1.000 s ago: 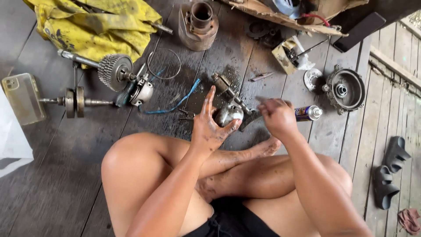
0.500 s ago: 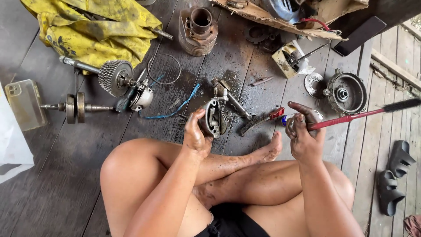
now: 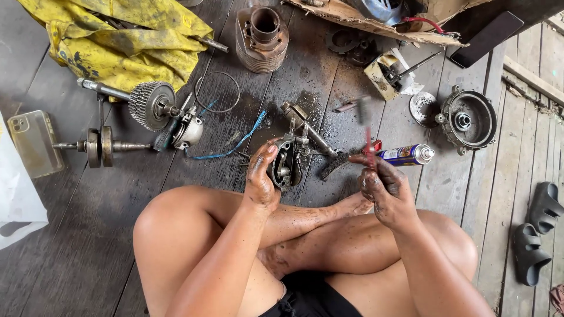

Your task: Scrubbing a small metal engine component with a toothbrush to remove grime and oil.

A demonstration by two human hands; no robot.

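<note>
I sit cross-legged on a dark wooden floor. My left hand [image 3: 260, 176], smeared with grease, grips a small metal engine casing [image 3: 288, 163] upright in front of my knee. My right hand [image 3: 383, 189] is closed round a red-handled tool [image 3: 368, 141] that points up and away from me; its shaft is blurred. A spray can [image 3: 406, 154] lies on the floor just beyond my right hand. A greasy toothbrush [image 3: 330, 167] lies between the casing and that hand.
Scattered engine parts lie around: a finned cylinder [image 3: 261, 36], a gear on a shaft [image 3: 150, 104], a crankshaft [image 3: 97, 145], a round drum cover [image 3: 468, 120], a wire ring [image 3: 217, 92]. A yellow cloth [image 3: 117, 41], a phone [image 3: 34, 142] and dark sandals [image 3: 537, 232] lie at the edges.
My right hand left the casing, took up the red-handled tool lying out to the right, and has swung it upright. My left hand turned the casing on edge.
</note>
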